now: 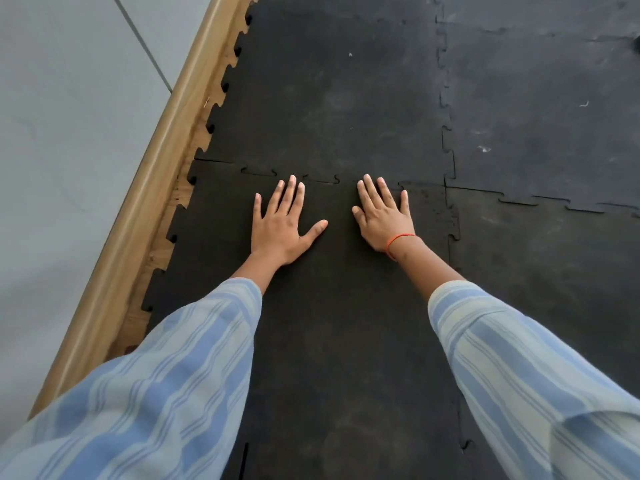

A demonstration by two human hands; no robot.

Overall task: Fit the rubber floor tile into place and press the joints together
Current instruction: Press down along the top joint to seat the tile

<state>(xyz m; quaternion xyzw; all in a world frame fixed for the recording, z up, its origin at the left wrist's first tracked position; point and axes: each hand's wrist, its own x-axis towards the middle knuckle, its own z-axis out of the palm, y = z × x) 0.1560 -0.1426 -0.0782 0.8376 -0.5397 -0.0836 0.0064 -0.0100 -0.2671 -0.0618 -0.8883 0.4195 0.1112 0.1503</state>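
Observation:
A black rubber floor tile (339, 306) with jigsaw edges lies flat under both my arms. Its far edge meets another black tile (329, 98) along a toothed joint (322, 180). My left hand (280, 223) rests palm down on the near tile, fingers spread, fingertips just short of that joint. My right hand (382, 216), with an orange band at the wrist, lies flat beside it, fingertips at the joint. Neither hand holds anything. On the right a second toothed joint (450, 209) borders the tile.
More black tiles (540, 98) cover the floor to the right. Along the left runs a wooden border (152, 174), with bare wood showing between it and the tiles' toothed left edges. A grey wall (69, 116) stands beyond it.

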